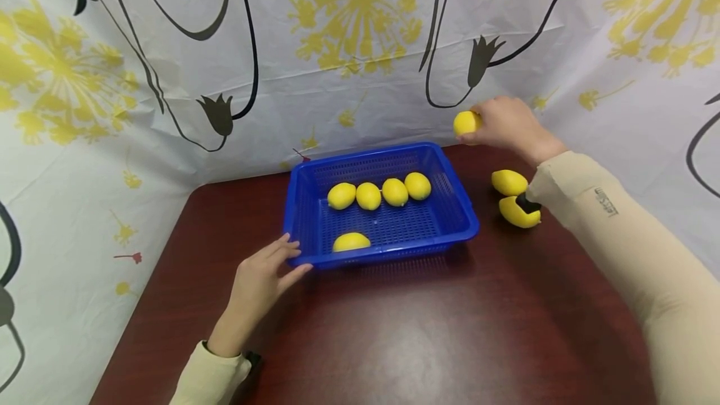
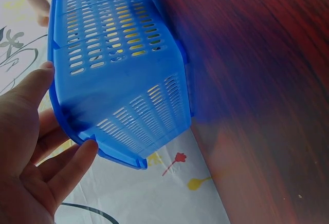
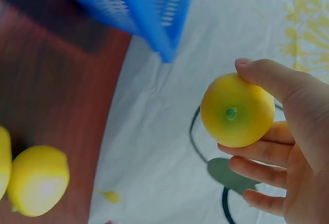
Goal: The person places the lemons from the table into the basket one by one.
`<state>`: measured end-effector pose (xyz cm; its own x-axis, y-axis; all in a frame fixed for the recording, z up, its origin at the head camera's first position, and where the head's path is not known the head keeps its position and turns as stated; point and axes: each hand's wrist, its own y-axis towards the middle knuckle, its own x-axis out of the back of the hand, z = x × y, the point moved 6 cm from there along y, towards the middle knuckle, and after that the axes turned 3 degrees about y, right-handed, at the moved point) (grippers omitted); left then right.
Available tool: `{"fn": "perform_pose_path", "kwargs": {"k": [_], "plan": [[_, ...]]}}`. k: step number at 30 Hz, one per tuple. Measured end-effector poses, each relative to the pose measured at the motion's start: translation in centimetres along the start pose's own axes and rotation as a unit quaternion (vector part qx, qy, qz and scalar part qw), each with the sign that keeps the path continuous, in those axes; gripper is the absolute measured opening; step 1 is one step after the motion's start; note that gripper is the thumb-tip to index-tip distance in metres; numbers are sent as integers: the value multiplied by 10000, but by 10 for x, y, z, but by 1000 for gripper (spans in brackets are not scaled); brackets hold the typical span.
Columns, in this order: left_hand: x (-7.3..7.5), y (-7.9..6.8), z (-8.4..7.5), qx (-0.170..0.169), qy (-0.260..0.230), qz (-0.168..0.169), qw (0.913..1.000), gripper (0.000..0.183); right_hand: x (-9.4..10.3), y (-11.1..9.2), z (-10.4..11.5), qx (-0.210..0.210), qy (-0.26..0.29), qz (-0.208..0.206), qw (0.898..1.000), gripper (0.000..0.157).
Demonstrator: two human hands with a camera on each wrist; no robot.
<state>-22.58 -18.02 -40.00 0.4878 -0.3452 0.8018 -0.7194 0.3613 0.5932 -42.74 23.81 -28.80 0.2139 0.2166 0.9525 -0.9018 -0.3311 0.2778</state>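
Observation:
My right hand (image 1: 505, 125) holds a lemon (image 1: 467, 127) in the air, above and beyond the back right corner of the blue basket (image 1: 382, 255). In the right wrist view the thumb and fingers grip this lemon (image 3: 237, 111), its green stem end facing the camera. At the basket's front left corner, my left hand (image 1: 261, 283) grips the rim; the left wrist view shows its thumb and fingers (image 2: 77, 170) around the edge. Inside the basket, several lemons stand in a row (image 1: 368, 196) toward the back, and one lemon (image 1: 351, 242) lies near the front wall.
Two more lemons, one farther back (image 1: 509, 182) and one nearer (image 1: 519, 212), lie on the dark red table (image 1: 405, 336) right of the basket, under my right forearm. A white patterned cloth (image 1: 360, 99) hangs along the table's back and sides.

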Motion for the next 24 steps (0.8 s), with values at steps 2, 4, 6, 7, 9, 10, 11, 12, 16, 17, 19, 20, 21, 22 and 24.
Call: {"fn": "perform_pose_path", "kwargs": {"k": [2,4,6,7,9,10,11,12,16,17,19,20,21,22,24], "plan": [[0,0,0,10,-4,-28,10000,44,4,5,6,-67,14,57,10000,45],[1,-1,1,9,-4,-56,10000,43,8,10,12,-163,51,139,9998,47],[1,-1,1,2,9,-87,10000,42,10,15,19,-218,80,174,9996,49],[1,-1,1,-1,11,-92,10000,42,11,17,23,-235,111,188,9995,49],[1,-1,1,-13,21,-94,10000,42,12,21,30,-263,238,209,9992,49],[1,-1,1,-15,25,-91,10000,43,13,23,34,-265,304,194,9990,47],[1,-1,2,-22,19,-88,10000,43,13,25,38,-283,388,189,9987,46],[1,0,2,-25,6,-82,10000,43,13,26,41,-319,487,189,9981,45],[1,1,1,-54,0,-63,10000,43,12,34,56,-551,971,287,9933,42],[1,1,1,-58,-8,-65,10000,43,12,36,59,-614,1105,309,9915,43],[1,0,1,-50,-14,-61,10000,43,12,41,67,-697,1330,352,9880,44],[1,0,1,-45,-26,-53,10000,42,12,44,70,-713,1423,357,9866,46],[1,0,1,-41,-41,-44,10000,42,12,46,74,-717,1468,337,9860,47],[1,0,1,-31,-53,-29,10000,42,13,48,77,-715,1514,322,9854,48],[1,0,1,-30,-74,-17,10000,42,13,52,84,-699,1576,272,9847,49]]}}
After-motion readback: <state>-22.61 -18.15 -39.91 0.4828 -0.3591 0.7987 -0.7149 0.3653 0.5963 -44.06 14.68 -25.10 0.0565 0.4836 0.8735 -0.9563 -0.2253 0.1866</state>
